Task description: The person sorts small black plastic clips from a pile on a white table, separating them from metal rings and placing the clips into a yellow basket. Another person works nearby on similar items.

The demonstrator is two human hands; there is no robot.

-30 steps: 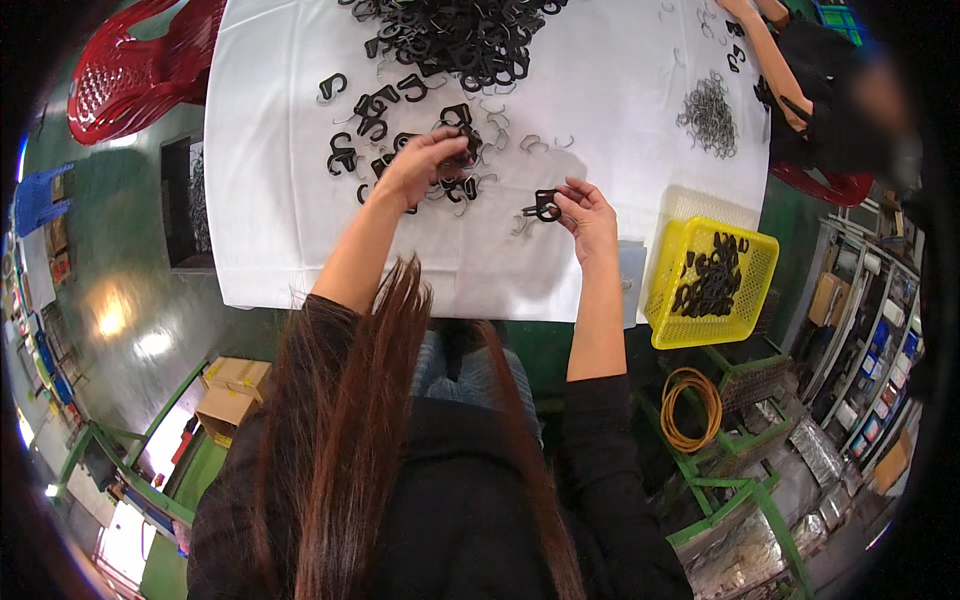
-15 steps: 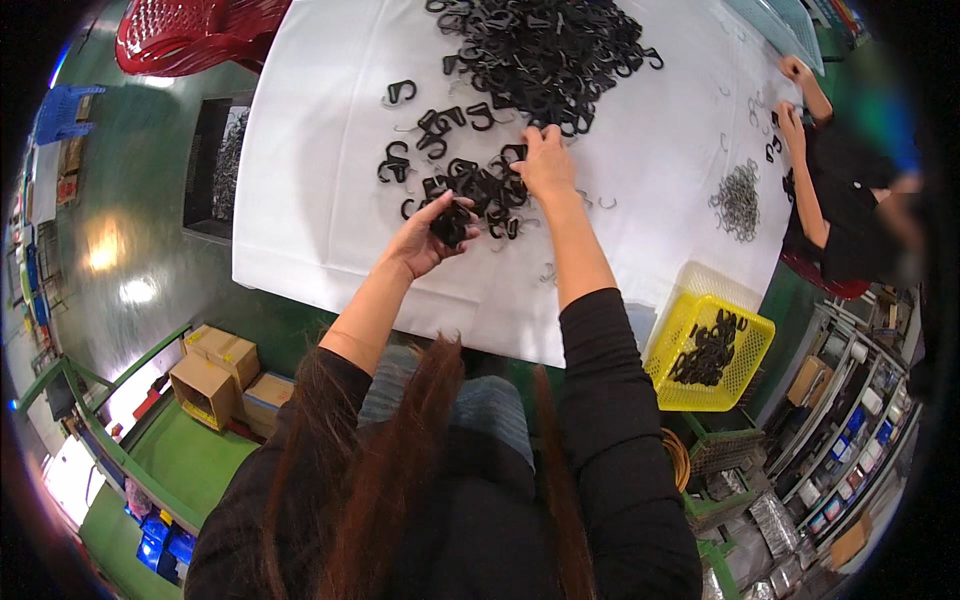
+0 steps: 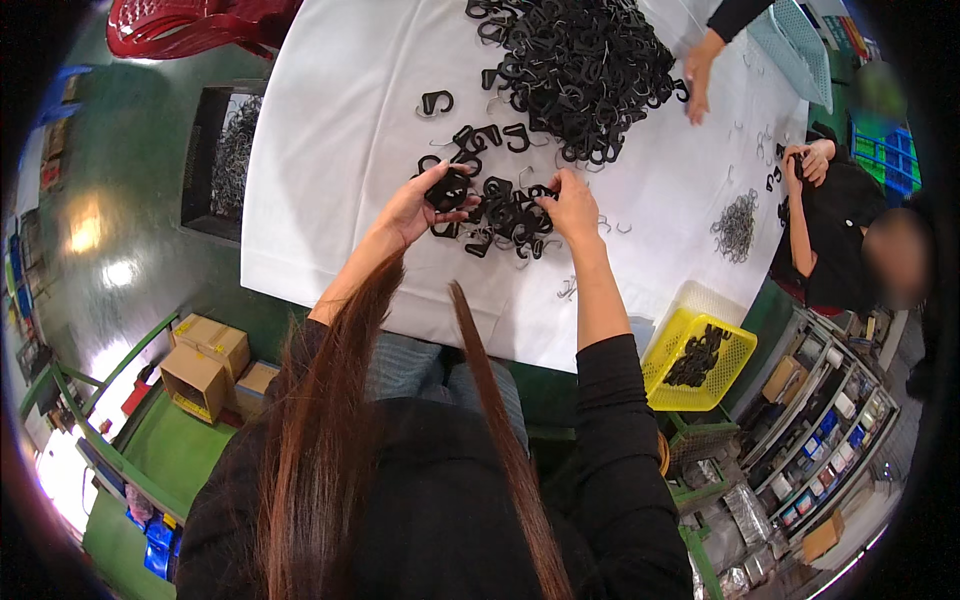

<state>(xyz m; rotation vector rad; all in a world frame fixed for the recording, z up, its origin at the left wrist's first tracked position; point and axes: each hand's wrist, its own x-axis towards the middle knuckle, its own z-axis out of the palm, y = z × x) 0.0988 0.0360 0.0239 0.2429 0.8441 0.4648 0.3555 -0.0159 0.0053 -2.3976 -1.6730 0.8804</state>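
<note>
My left hand point(image 3: 412, 208) holds a black plastic hook point(image 3: 450, 189) above the white table point(image 3: 330, 150). My right hand point(image 3: 572, 206) rests at the edge of a small cluster of black hooks point(image 3: 505, 215) and pinches one of them. Beyond both hands lies a large heap of black hooks point(image 3: 580, 70). A few single hooks point(image 3: 436, 100) lie apart on the white surface. Small metal wire pieces point(image 3: 568, 288) are scattered near my right forearm.
A yellow basket point(image 3: 700, 362) with black parts hangs at the table's near right edge. A pile of wire clips point(image 3: 736, 226) lies to the right. Another person's hand point(image 3: 697, 78) reaches onto the table; a second person point(image 3: 830, 230) sits at right. Cardboard boxes point(image 3: 205, 362), red crate point(image 3: 190, 25).
My left hand has lifted a black hook off the cluster and turned it up. My right hand has moved down from the heap's edge to the small cluster. The view has shifted.
</note>
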